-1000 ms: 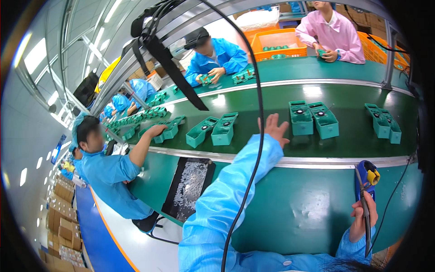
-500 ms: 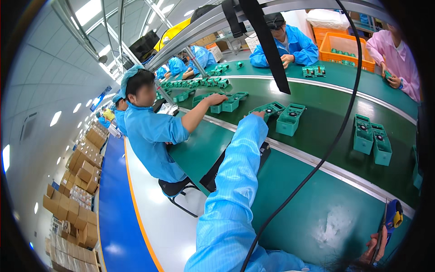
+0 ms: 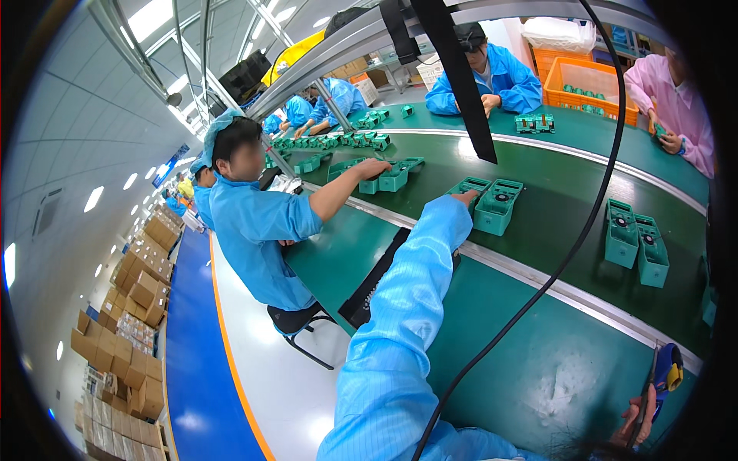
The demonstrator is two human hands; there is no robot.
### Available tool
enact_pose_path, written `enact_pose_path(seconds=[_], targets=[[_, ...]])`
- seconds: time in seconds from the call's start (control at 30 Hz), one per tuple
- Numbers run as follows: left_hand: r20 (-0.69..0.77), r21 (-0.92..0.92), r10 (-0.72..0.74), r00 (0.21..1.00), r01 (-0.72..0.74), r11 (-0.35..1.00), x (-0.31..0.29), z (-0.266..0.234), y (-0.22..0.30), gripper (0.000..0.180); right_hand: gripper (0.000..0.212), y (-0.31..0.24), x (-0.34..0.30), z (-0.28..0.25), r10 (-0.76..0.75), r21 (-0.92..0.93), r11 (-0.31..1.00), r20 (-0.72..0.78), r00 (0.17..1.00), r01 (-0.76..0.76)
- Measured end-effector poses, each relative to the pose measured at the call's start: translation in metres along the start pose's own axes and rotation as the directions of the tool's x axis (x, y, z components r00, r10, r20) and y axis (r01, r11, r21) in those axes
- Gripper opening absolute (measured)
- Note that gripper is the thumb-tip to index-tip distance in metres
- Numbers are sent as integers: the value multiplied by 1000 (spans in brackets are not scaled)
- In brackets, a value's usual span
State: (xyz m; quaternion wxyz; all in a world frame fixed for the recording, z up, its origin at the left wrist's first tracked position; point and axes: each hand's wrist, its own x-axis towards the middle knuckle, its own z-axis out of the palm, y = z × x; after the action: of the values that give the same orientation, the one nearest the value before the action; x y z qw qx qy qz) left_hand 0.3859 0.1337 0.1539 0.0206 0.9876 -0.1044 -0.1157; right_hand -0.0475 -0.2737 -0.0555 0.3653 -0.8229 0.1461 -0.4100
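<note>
My left hand, at the end of a light-blue sleeve, grips the near end of a green plastic housing on the conveyor belt. That housing stands against a second green housing with a round black part inside; the sleeve hides some of my fingers. At the lower right, my right hand is closed around a thin dark object, seen edge-on. Beside it is a blue and yellow tool, whose kind is unclear.
Another green pair lies farther right on the belt. A co-worker at left reaches onto other housings. A black cable hangs across my view. A metal rail edges the belt; a black tray lies by my sleeve.
My left hand has moved right with the green housing, which has turned from slanted to side by side with its neighbour. My right hand stays about where it was.
</note>
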Motion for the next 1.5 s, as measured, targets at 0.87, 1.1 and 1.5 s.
enact_pose_path(seconds=[0.87, 1.1, 1.5], targets=[[51, -121, 463, 885, -454, 883, 27, 39, 47, 52, 50, -38, 9, 17, -23, -31, 999, -7, 1000, 23], [-85, -90, 656, 750, -662, 744, -95, 42, 77, 32, 48, -43, 9, 18, -46, -44, 998, -18, 999, 45], [-417, -34, 653, 632, -729, 683, -242, 143, 83, 11, 42, -82, 16, 24, 139, 44, 990, -36, 990, -137]])
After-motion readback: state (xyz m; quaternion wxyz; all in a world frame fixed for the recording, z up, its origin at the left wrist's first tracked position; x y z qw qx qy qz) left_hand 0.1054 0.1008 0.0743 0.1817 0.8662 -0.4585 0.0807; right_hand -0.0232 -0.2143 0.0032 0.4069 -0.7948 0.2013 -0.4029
